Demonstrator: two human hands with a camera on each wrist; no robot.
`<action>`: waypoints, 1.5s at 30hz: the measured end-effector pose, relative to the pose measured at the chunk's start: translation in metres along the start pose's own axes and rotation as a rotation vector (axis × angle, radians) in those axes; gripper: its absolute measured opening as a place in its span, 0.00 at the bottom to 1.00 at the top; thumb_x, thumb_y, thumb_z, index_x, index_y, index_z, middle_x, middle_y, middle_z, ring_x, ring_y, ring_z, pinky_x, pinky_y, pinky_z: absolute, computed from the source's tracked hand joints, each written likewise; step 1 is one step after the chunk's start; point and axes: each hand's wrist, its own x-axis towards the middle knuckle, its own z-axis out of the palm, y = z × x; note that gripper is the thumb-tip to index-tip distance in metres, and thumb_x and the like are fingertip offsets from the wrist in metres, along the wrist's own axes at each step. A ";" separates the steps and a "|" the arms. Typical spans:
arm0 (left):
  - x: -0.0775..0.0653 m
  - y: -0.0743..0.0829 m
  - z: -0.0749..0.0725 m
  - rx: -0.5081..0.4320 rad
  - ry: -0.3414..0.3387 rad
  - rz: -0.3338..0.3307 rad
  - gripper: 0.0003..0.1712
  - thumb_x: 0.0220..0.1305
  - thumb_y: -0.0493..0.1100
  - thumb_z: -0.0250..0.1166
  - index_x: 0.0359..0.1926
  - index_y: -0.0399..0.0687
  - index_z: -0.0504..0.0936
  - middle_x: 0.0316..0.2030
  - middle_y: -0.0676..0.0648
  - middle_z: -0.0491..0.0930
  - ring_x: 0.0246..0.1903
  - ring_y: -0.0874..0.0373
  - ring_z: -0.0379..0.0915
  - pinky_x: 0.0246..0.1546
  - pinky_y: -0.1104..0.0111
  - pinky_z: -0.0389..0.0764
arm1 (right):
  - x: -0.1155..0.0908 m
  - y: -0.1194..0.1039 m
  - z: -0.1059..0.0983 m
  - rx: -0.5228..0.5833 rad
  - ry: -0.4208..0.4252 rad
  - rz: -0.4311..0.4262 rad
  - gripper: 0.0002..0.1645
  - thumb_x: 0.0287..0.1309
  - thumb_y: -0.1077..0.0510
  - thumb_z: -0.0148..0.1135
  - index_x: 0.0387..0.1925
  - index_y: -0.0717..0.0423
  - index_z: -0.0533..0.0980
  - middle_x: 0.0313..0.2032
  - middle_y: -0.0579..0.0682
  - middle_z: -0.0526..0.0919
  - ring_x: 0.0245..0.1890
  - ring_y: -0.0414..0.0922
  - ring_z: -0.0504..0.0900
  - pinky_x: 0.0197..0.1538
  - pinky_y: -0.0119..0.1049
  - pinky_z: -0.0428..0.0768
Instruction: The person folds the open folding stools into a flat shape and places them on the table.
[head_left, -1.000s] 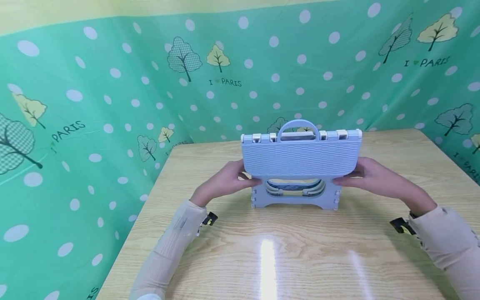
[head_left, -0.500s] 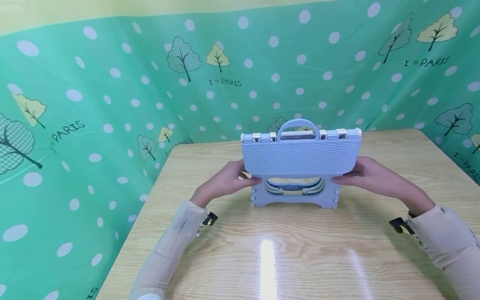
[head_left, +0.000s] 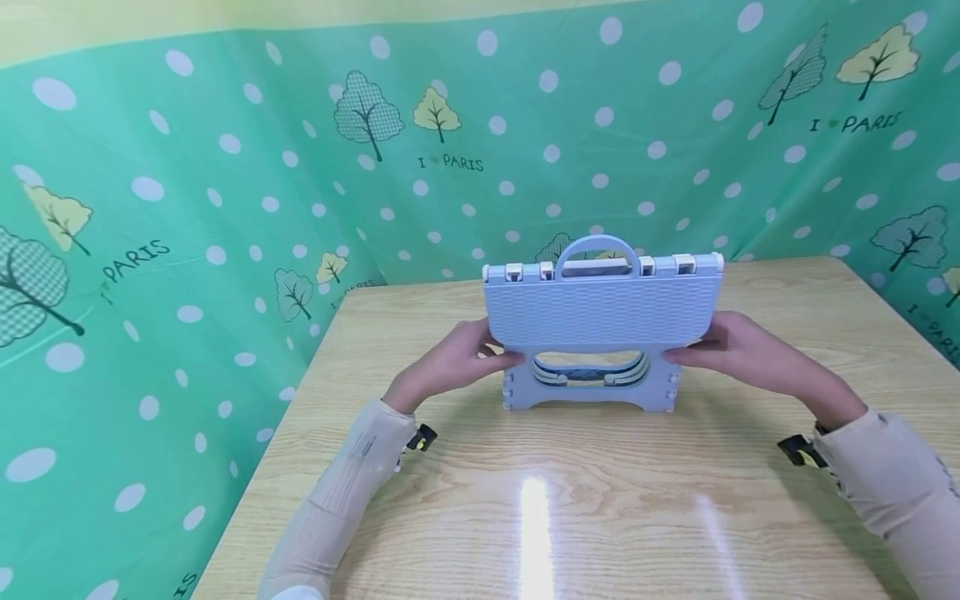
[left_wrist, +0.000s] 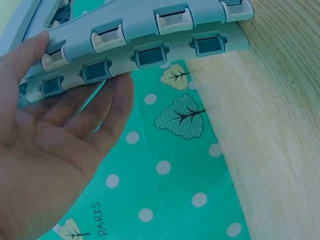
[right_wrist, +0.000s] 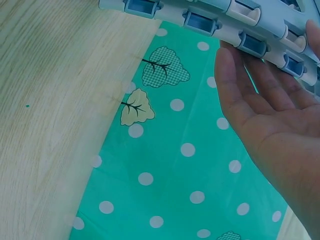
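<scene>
A light blue folding step stool (head_left: 600, 312) stands upright on its legs on the wooden table, its carrying loop on top. The woven-textured seat half hangs folded down over the front leg panel, which has an oval opening. My left hand (head_left: 461, 358) grips the panel's left side, thumb on the front, the other fingers behind. On the opposite side my right hand (head_left: 750, 358) holds it the same way. Both wrist views show the hinged side edges, with the left thumb (left_wrist: 30, 55) on one face and the right fingers (right_wrist: 265, 85) under the edge.
The wooden table (head_left: 600, 500) spreads in front of the stool and to both sides. A green dotted cloth (head_left: 450, 208) printed with trees hangs behind and at the left. Black clips (head_left: 422, 438) are attached at both sleeve cuffs.
The stool's base and the lower edge of its seat half have shifted slightly up in the head view, away from me. My right hand has moved up a little; both hands keep their hold.
</scene>
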 end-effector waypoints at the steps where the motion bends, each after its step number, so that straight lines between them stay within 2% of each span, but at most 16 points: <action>1: 0.000 0.000 0.000 -0.004 -0.001 -0.001 0.31 0.68 0.48 0.66 0.69 0.48 0.69 0.59 0.48 0.79 0.52 0.52 0.80 0.47 0.67 0.83 | 0.000 0.000 0.000 -0.001 0.001 -0.001 0.36 0.66 0.61 0.63 0.72 0.56 0.61 0.63 0.59 0.73 0.53 0.35 0.80 0.49 0.32 0.83; 3: 0.000 0.000 0.000 -0.011 -0.004 -0.004 0.32 0.68 0.48 0.66 0.69 0.49 0.69 0.60 0.48 0.79 0.52 0.51 0.80 0.48 0.66 0.83 | 0.000 0.000 0.000 -0.004 0.003 -0.003 0.36 0.66 0.61 0.63 0.72 0.56 0.62 0.63 0.59 0.73 0.53 0.35 0.80 0.49 0.33 0.83; 12: 0.000 0.000 0.001 -0.003 0.004 -0.023 0.30 0.68 0.48 0.66 0.68 0.49 0.70 0.58 0.49 0.80 0.50 0.57 0.81 0.48 0.66 0.83 | 0.000 0.001 0.001 -0.009 0.013 -0.014 0.33 0.67 0.61 0.62 0.71 0.56 0.64 0.62 0.58 0.75 0.52 0.35 0.81 0.48 0.33 0.83; 20: 0.001 -0.001 0.002 -0.010 0.009 -0.016 0.29 0.68 0.47 0.66 0.67 0.47 0.70 0.58 0.47 0.80 0.51 0.50 0.80 0.48 0.62 0.84 | 0.000 0.001 0.001 -0.021 0.021 -0.006 0.32 0.68 0.61 0.62 0.71 0.56 0.64 0.62 0.59 0.75 0.52 0.34 0.80 0.48 0.32 0.83; 32: 0.000 -0.001 0.003 -0.019 0.013 -0.011 0.29 0.68 0.46 0.65 0.67 0.46 0.71 0.57 0.47 0.80 0.51 0.51 0.81 0.47 0.66 0.83 | 0.000 0.003 0.002 -0.022 0.025 0.000 0.33 0.68 0.60 0.61 0.71 0.54 0.64 0.62 0.54 0.76 0.53 0.35 0.80 0.48 0.32 0.83; 45: 0.000 -0.001 0.004 -0.004 0.017 -0.017 0.28 0.68 0.46 0.65 0.67 0.47 0.71 0.56 0.47 0.81 0.49 0.52 0.81 0.48 0.66 0.83 | 0.000 0.003 0.003 -0.046 0.038 0.014 0.31 0.69 0.59 0.61 0.71 0.54 0.65 0.62 0.58 0.76 0.52 0.34 0.80 0.48 0.31 0.83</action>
